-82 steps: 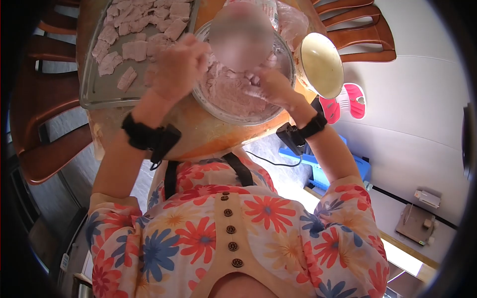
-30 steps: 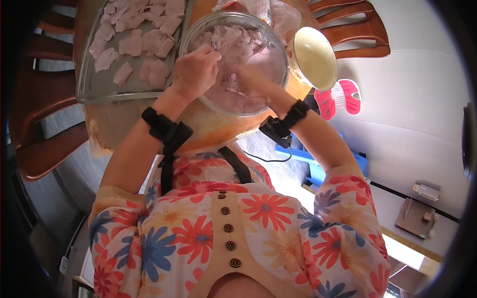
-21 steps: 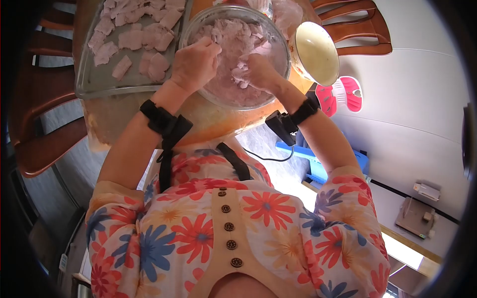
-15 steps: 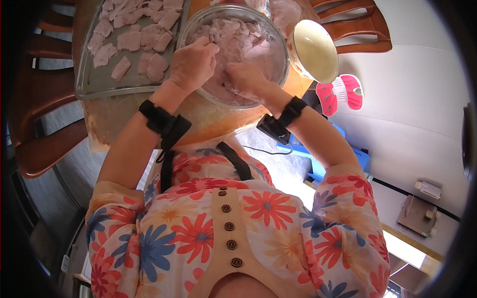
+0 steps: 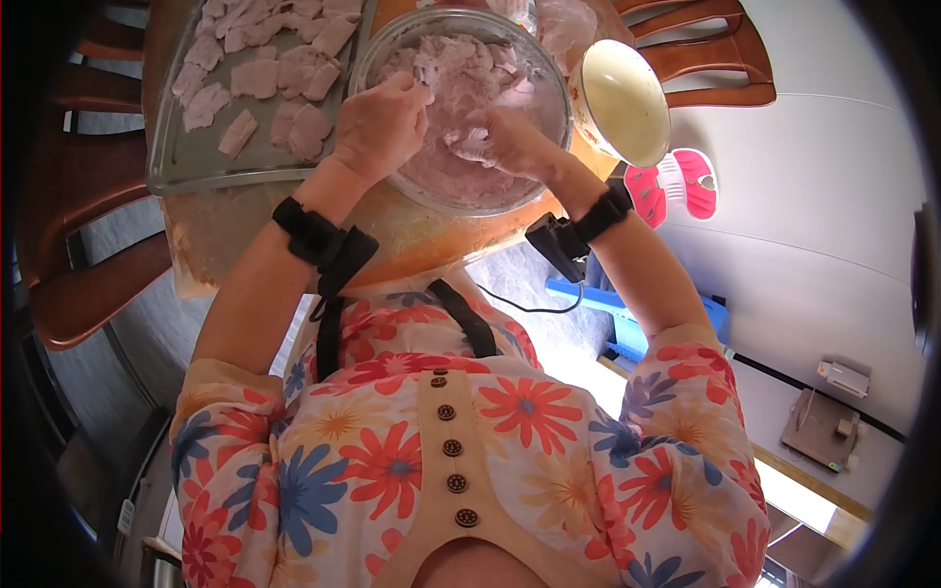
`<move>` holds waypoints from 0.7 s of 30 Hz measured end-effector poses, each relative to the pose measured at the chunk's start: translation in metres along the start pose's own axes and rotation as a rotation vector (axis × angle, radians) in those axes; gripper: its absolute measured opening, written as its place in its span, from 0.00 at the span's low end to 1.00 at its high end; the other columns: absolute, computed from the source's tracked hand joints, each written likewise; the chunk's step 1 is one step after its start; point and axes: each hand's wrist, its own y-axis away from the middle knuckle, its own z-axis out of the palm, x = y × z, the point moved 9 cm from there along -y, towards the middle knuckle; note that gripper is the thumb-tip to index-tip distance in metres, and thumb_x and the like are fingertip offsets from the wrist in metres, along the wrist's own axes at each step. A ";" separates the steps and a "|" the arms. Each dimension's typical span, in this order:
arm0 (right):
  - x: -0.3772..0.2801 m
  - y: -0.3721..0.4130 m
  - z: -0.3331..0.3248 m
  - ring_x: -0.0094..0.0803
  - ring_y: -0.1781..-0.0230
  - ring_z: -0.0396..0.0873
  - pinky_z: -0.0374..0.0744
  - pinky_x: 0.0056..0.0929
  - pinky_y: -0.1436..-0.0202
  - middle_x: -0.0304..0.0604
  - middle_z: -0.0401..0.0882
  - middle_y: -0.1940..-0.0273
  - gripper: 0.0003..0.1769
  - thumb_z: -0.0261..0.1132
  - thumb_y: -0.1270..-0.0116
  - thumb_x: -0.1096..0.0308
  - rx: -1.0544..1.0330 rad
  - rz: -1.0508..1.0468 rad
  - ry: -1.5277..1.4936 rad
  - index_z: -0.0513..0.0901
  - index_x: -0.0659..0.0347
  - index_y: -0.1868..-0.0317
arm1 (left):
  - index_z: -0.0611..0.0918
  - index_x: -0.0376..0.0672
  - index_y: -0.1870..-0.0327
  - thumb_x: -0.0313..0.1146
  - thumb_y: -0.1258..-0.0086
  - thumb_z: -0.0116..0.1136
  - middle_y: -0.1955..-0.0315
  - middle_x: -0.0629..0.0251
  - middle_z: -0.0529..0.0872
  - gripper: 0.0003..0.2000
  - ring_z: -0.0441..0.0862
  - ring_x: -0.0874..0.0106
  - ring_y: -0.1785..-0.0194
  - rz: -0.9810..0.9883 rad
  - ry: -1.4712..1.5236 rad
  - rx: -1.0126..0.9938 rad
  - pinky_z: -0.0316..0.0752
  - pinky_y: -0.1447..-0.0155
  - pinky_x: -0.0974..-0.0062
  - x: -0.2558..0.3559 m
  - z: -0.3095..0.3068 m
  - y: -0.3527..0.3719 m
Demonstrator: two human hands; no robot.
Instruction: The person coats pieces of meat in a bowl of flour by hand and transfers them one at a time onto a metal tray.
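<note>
Down in the bowl [image 5: 552, 86], touching pink bits [image 5: 466, 73] with the right hand [image 5: 517, 145], with bent fingers; holding the left hand [image 5: 380, 124] curled nearby. Can't tell if gripping.

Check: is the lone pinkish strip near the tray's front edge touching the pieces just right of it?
Apart. The head view shows bare tray between the lone strip and those pieces.

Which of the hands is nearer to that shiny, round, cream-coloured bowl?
Right. The right hand is over the big, round, greyish bowl, just left of the cream-coloured bowl. The left hand is farther left, by the greyish bowl's left rim.
</note>
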 end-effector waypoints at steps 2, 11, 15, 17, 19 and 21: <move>0.002 0.000 0.000 0.30 0.67 0.78 0.75 0.29 0.60 0.47 0.83 0.66 0.14 0.67 0.39 0.63 -0.021 0.065 -0.084 0.83 0.62 0.56 | 0.84 0.48 0.65 0.31 0.42 0.58 0.68 0.68 0.81 0.06 0.82 0.65 0.65 -0.002 0.007 -0.022 0.77 0.63 0.68 0.000 -0.001 0.000; -0.008 0.007 -0.005 0.30 0.67 0.78 0.75 0.29 0.61 0.45 0.82 0.67 0.13 0.67 0.39 0.63 -0.037 0.083 -0.119 0.81 0.64 0.59 | 0.84 0.44 0.68 0.34 0.43 0.60 0.70 0.62 0.80 0.06 0.81 0.60 0.64 0.075 0.165 -0.166 0.75 0.61 0.67 0.023 0.002 -0.004; 0.008 0.017 -0.001 0.38 0.65 0.80 0.76 0.33 0.60 0.46 0.82 0.65 0.14 0.67 0.39 0.61 -0.106 0.049 0.109 0.82 0.62 0.59 | 0.84 0.44 0.70 0.35 0.44 0.60 0.69 0.62 0.81 0.06 0.81 0.60 0.64 -0.036 0.204 -0.137 0.75 0.60 0.66 0.008 -0.016 -0.004; 0.017 0.020 -0.019 0.39 0.64 0.80 0.75 0.35 0.59 0.47 0.82 0.64 0.13 0.66 0.39 0.61 0.009 0.083 0.053 0.82 0.61 0.59 | 0.85 0.46 0.71 0.36 0.45 0.59 0.69 0.63 0.82 0.07 0.81 0.59 0.63 -0.085 0.240 -0.140 0.75 0.59 0.65 -0.004 -0.029 -0.002; 0.024 0.024 -0.031 0.41 0.63 0.80 0.75 0.36 0.58 0.47 0.81 0.63 0.13 0.65 0.39 0.60 0.130 0.137 0.005 0.82 0.61 0.59 | 0.86 0.46 0.69 0.36 0.45 0.61 0.69 0.62 0.82 0.07 0.80 0.59 0.66 -0.200 0.259 -0.016 0.75 0.61 0.66 -0.033 -0.060 0.005; 0.024 0.021 -0.035 0.46 0.62 0.79 0.75 0.40 0.58 0.48 0.81 0.63 0.13 0.63 0.40 0.60 0.156 0.120 0.187 0.82 0.59 0.60 | 0.86 0.43 0.67 0.36 0.44 0.62 0.71 0.63 0.83 0.08 0.80 0.64 0.70 -0.265 0.143 -0.005 0.73 0.64 0.69 -0.057 -0.089 0.010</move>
